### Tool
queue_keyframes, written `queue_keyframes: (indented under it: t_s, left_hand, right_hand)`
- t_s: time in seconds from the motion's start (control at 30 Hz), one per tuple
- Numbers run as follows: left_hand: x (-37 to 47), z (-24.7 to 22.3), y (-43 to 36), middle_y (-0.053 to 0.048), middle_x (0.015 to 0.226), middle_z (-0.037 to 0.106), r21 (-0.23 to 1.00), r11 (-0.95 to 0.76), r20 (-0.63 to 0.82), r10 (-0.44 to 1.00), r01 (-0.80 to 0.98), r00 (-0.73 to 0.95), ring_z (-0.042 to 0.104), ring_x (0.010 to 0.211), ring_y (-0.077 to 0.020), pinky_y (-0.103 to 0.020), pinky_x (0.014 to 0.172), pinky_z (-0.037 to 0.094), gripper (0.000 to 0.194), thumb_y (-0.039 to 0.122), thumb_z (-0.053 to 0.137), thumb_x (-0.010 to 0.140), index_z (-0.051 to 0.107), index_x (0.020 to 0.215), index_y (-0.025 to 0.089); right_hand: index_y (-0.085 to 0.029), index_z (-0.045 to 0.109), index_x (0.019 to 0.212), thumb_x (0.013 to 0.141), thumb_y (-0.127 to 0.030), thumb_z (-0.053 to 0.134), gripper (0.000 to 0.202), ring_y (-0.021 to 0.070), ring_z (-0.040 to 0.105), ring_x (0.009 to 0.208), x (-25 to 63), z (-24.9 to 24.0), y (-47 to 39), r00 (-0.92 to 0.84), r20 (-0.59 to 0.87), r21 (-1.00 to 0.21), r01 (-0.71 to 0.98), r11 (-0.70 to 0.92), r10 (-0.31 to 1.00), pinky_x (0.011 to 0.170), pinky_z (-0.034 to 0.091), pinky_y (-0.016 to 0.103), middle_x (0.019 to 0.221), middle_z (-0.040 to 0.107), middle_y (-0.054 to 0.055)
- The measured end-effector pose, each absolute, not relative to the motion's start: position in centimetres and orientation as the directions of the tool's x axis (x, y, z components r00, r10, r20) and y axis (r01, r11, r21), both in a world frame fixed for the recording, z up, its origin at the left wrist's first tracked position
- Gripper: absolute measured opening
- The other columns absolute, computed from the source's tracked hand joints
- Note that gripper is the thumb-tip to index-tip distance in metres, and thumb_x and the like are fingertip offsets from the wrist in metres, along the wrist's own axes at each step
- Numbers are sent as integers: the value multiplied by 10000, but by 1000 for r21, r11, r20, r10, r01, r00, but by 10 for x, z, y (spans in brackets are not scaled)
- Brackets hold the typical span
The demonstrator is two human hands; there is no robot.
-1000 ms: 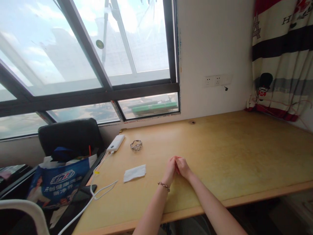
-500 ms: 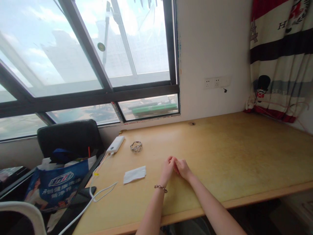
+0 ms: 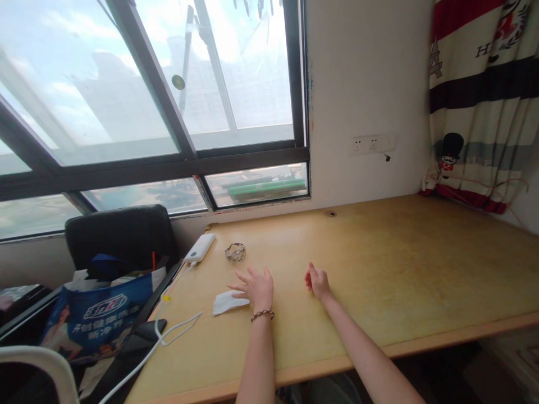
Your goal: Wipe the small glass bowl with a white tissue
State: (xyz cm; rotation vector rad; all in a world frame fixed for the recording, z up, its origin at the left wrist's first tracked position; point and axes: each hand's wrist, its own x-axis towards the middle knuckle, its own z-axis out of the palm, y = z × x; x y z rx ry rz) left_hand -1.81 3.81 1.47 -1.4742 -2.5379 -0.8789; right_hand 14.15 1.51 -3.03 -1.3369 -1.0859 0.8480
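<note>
My left hand (image 3: 255, 286), with a bead bracelet on the wrist, is spread open over the right end of a white folded tissue (image 3: 225, 302) on the yellow wooden desk (image 3: 400, 264); its fingers are apart and hold nothing. My right hand (image 3: 318, 282) rests on the desk a short way to the right, fingers loosely curled, with nothing in it. A silver bracelet (image 3: 234, 252) lies just beyond the left hand.
A white power bank (image 3: 199, 247) lies at the desk's back left, its white cable (image 3: 168, 334) trailing off the left edge. A black chair (image 3: 122, 235) with a blue bag (image 3: 95, 320) stands at the left. Wall sockets (image 3: 373, 144) and a curtain (image 3: 480, 101) are at the right.
My hands were clasped together in the middle of the desk. They have parted: the left hand moved left onto the tissue and opened, the right hand stayed about where it was.
</note>
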Motion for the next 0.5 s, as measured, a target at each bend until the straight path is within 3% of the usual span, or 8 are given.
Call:
queue_keyframes:
  t_s: [0.1,0.23,0.37,0.5]
  left_hand:
    - [-16,6,41,-260,1249,321,420,333,259,848,844,-463,277,1133,-457,-595,825,246,509,408,429,743,471,1119,68]
    - [-2,-2,38,-232,1188,410,435,-59,281,957,899,-73,353,1135,-331,-456,904,277,427,312,458,744,481,1088,60]
    - [21,-5,29,-142,1110,490,606,-432,344,900,668,269,463,1032,-211,-317,873,348,313,214,446,749,506,1043,126]
    - [37,-5,18,-67,873,556,705,-515,289,836,487,466,538,758,-146,-250,699,409,178,130,441,723,565,842,176]
  right_hand:
    - [-156,509,475,759,-617,255,598,83,422,301,143,-29,16,337,110,-992,88,85,935,324,318,197,376,482,5]
    - [-155,510,480,761,-608,269,585,85,424,305,143,-29,15,348,101,-995,57,86,932,328,325,199,380,480,3]
    - [-163,506,475,760,-609,269,579,86,428,308,144,-28,15,353,116,-993,48,106,928,342,336,204,384,484,3]
    - [-178,492,442,748,-629,251,596,105,445,325,147,-26,15,380,150,-988,83,128,913,364,349,226,382,499,18]
